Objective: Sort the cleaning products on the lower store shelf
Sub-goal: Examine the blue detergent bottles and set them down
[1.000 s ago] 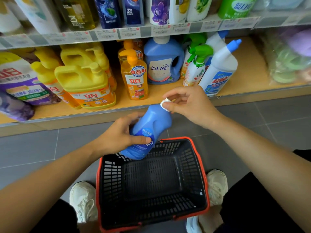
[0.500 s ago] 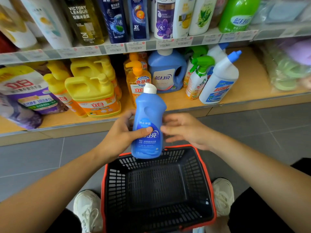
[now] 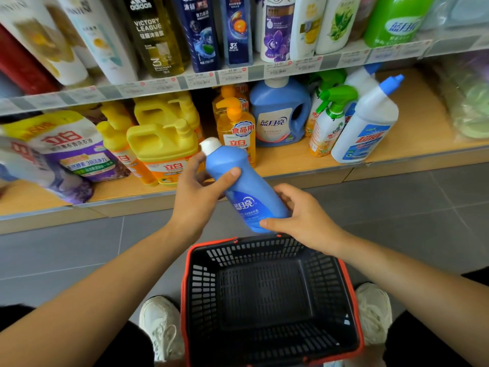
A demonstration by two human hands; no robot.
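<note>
A small blue detergent bottle (image 3: 238, 181) with a white cap hangs tilted, cap up and to the left, in front of the lower shelf (image 3: 291, 160). My left hand (image 3: 198, 192) grips its upper body, thumb across the front. My right hand (image 3: 299, 215) holds its base, fingers curled round the lower end. Behind it on the shelf stand a large blue detergent jug (image 3: 280, 115), orange pump bottles (image 3: 235, 128), yellow jugs (image 3: 161, 144), a green-trigger spray bottle (image 3: 329, 123) and a white toilet cleaner (image 3: 367, 125).
A black shopping basket with a red rim (image 3: 185, 287) sits empty on the grey tiled floor between my shoes. Purple refill pouches (image 3: 66, 152) lie at the shelf's left. Bagged sponges (image 3: 468, 102) sit at the right. The upper shelf holds shampoo bottles (image 3: 275, 30).
The blue bottle went from upright to tilted with its cap to the left. My right hand moved from beside the bottle to take hold of its base. The view shifted closer to the shelf.
</note>
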